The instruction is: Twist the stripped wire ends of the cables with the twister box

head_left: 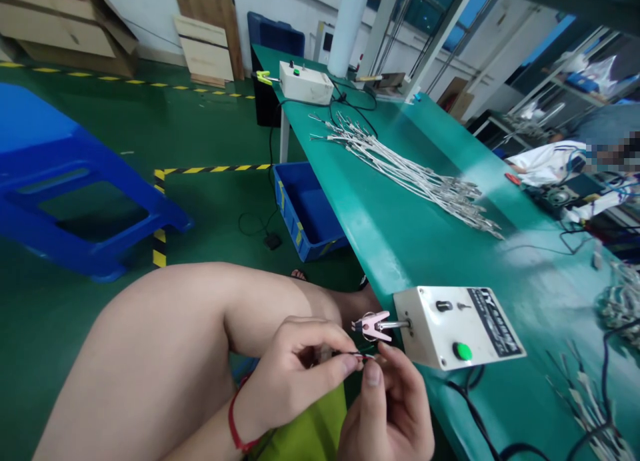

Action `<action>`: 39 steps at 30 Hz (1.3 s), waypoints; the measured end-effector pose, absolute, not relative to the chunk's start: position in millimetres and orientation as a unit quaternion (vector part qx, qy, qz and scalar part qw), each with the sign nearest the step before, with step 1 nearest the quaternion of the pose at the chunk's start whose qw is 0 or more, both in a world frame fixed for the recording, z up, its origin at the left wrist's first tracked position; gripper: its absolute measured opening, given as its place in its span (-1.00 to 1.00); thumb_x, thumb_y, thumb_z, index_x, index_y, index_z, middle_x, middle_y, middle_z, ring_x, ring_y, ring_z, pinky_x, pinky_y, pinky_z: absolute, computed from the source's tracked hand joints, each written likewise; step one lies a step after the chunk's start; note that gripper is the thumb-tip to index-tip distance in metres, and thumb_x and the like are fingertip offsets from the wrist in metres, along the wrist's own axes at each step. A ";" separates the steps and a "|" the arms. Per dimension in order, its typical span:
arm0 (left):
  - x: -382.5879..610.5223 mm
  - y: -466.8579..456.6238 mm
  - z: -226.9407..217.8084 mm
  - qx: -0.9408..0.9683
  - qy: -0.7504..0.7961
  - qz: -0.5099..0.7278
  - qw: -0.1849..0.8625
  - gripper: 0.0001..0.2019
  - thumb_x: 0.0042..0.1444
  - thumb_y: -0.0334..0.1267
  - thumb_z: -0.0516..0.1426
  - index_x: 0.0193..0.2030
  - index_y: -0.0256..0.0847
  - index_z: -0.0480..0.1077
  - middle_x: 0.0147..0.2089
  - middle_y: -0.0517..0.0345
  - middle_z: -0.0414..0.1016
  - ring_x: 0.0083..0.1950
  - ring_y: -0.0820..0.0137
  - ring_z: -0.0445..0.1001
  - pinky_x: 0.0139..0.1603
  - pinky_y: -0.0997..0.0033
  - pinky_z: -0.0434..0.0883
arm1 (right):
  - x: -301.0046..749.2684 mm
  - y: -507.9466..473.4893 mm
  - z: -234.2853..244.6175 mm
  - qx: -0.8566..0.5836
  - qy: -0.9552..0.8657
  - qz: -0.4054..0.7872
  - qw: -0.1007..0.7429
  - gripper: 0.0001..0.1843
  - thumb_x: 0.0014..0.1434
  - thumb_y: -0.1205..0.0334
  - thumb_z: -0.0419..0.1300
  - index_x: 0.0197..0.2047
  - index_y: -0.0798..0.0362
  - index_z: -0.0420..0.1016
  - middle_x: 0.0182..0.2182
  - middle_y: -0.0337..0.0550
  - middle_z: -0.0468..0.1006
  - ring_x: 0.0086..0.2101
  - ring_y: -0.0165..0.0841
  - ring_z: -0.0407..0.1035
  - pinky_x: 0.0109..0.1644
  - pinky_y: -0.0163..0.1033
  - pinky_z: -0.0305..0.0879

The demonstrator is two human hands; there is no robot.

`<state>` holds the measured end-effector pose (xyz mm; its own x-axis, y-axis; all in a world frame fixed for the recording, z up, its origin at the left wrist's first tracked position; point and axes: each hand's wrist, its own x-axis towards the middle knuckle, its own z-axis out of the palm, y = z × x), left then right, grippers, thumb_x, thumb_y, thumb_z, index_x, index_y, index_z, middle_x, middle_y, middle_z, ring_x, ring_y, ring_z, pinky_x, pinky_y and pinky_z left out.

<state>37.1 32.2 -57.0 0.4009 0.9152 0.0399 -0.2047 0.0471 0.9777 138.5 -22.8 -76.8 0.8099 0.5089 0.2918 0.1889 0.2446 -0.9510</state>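
My left hand (300,374), with a red cord round the wrist, pinches thin dark, red and white wires (364,356) between thumb and fingertips. My right hand (393,407) has its thumb and forefinger closed at the wires' other end. Something pale is partly hidden inside the left fingers. Just above the hands, a pink clip (373,325) sits on a metal shaft that comes out of a white control box (445,327). This box has a green button, a black knob and a small toggle switch, and stands at the table edge.
White cables (410,174) lie bundled on the green table (360,227). Another white box (305,84) with a yellow clip stands farther back. More cable ends (593,407) and black cords lie at right. A blue bin (305,214) and blue stool (75,181) are on the floor. Someone sits opposite.
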 end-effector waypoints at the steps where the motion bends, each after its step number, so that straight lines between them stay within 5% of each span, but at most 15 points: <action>1: 37.4 32.5 -57.1 0.539 0.332 0.436 0.640 -0.88 0.23 -0.28 0.30 -0.32 -0.21 0.65 -0.37 0.02 0.65 -0.34 0.26 0.55 -0.33 0.33 0.39 | 139.7 -22.3 -77.1 -0.605 -0.294 0.105 0.733 -0.75 0.08 0.25 0.52 -0.15 0.10 0.70 -0.42 -0.14 0.66 -0.47 -0.38 0.47 -0.52 -0.37 0.28; 8: 38.6 34.3 -56.3 0.526 0.338 0.444 0.641 -0.90 0.19 -0.33 0.29 -0.35 -0.24 0.64 -0.35 0.00 0.68 -0.32 0.25 0.59 -0.30 0.36 0.45 | 157.9 -20.7 -81.3 -0.564 -0.353 0.168 0.727 -0.93 0.15 0.31 0.45 -0.27 0.08 0.68 -0.45 -0.18 0.66 -0.55 -0.42 0.46 -0.47 -0.38 0.41; 13: 38.3 34.7 -55.2 0.542 0.337 0.446 0.628 -0.90 0.16 -0.37 0.30 -0.38 -0.24 0.62 -0.39 0.04 0.66 -0.37 0.30 0.56 -0.37 0.41 0.41 | 160.4 -21.4 -83.6 -0.554 -0.382 0.184 0.716 -0.87 0.15 0.33 0.45 -0.19 0.10 0.69 -0.51 -0.20 0.62 -0.60 -0.43 0.42 -0.51 -0.39 0.37; 24: 39.8 30.3 -67.0 0.482 0.379 0.517 0.597 -0.96 0.17 -0.36 0.30 -0.32 -0.18 0.60 -0.33 0.09 0.67 -0.32 0.30 0.63 -0.34 0.46 0.54 | 154.5 -19.6 -85.6 -0.534 -0.325 0.306 0.718 -0.94 0.20 0.28 0.42 -0.26 0.06 0.65 -0.44 -0.19 0.63 -0.47 -0.39 0.50 -0.38 -0.35 0.42; 28: 40.4 33.7 -70.8 0.428 0.402 0.538 0.605 -0.96 0.23 -0.32 0.29 -0.25 -0.20 0.59 -0.30 0.09 0.70 -0.29 0.30 0.66 -0.31 0.47 0.58 | 153.9 -15.3 -88.6 -0.537 -0.249 0.339 0.731 -0.68 0.35 0.07 0.26 -0.36 0.10 0.59 -0.63 -0.28 0.42 -0.59 -0.48 0.26 -0.52 -0.41 0.17; 32: 43.1 39.3 -75.4 0.429 0.429 0.533 0.590 -0.96 0.19 -0.31 0.34 -0.27 -0.21 0.62 -0.31 0.11 0.70 -0.31 0.37 0.64 -0.32 0.56 0.53 | 155.5 -8.1 -88.6 -0.545 -0.213 0.403 0.703 -0.50 0.41 -0.10 0.14 -0.40 0.10 0.56 -0.59 -0.18 0.51 -0.58 -0.44 0.26 -0.52 -0.37 0.17; 39: 44.5 42.7 -79.4 0.417 0.435 0.514 0.611 -0.95 0.22 -0.28 0.35 -0.22 -0.19 0.66 -0.26 0.10 0.73 -0.31 0.41 0.62 -0.31 0.59 0.51 | 158.0 0.5 -87.6 -0.475 -0.113 0.438 0.755 -0.69 0.32 -0.03 0.34 -0.06 0.04 0.62 -0.47 -0.28 0.52 -0.48 -0.48 0.28 -0.31 -0.39 0.37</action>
<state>44.5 42.7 -79.4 0.0939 0.9903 -0.1021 -0.2645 0.1237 0.9564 158.0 0.5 -87.6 0.5905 0.7686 -0.2459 -0.5542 0.1647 -0.8159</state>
